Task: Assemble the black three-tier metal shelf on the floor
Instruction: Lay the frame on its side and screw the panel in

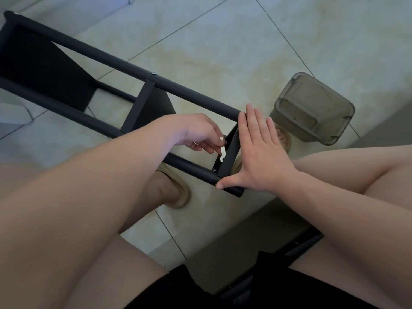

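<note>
The black metal shelf (124, 63) lies on its side on the tiled floor, its round posts running from upper left to lower right. My right hand (256, 150) lies flat with straight fingers against the nearest shelf panel (230, 152), thumb on the end of the lower post (229, 188). My left hand (196, 132) pinches a small white flat wrench (222, 153) inside the frame, by a screw (214, 170) at the panel's corner bracket. Two other panels sit fixed farther up the posts.
A translucent grey plastic box (312, 108) sits on the floor just right of the shelf's end. My knees flank the shelf, and beige slippers (178, 190) show beneath it. More black posts (263, 277) lie near my lap at the bottom.
</note>
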`<action>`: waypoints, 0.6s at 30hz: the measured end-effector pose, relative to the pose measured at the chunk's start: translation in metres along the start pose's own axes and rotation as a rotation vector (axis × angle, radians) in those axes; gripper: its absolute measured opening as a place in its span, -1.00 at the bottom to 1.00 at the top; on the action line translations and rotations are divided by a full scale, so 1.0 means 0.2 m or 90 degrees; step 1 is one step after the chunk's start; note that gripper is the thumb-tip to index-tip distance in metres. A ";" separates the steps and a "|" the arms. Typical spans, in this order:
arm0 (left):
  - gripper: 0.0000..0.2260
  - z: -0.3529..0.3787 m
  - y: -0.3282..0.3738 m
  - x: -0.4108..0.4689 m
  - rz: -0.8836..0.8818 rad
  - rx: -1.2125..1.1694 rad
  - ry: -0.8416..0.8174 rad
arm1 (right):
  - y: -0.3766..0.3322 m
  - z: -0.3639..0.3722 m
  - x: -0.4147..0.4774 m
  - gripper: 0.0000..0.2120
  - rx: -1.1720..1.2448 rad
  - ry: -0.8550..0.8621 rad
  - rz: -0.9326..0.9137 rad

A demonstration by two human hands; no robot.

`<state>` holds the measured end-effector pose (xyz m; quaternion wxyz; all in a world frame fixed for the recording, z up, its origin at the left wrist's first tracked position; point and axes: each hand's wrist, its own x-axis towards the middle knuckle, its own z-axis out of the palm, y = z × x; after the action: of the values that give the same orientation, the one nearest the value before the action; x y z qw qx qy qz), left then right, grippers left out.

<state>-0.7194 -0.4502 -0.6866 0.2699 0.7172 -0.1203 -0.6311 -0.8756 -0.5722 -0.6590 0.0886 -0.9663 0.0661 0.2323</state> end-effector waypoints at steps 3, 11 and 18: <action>-0.94 0.00 0.01 0.00 0.010 -0.021 0.029 | 0.00 -0.01 0.00 0.53 -0.002 -0.001 -0.001; -0.93 0.01 0.01 0.00 0.008 -0.045 0.022 | 0.00 -0.01 0.00 0.52 0.001 -0.009 0.002; -0.93 0.02 0.00 -0.02 -0.001 0.015 0.000 | -0.01 -0.01 0.00 0.52 0.002 -0.010 0.003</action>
<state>-0.7246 -0.4488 -0.6836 0.2613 0.7204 -0.1270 -0.6298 -0.8740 -0.5714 -0.6571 0.0901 -0.9643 0.0678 0.2397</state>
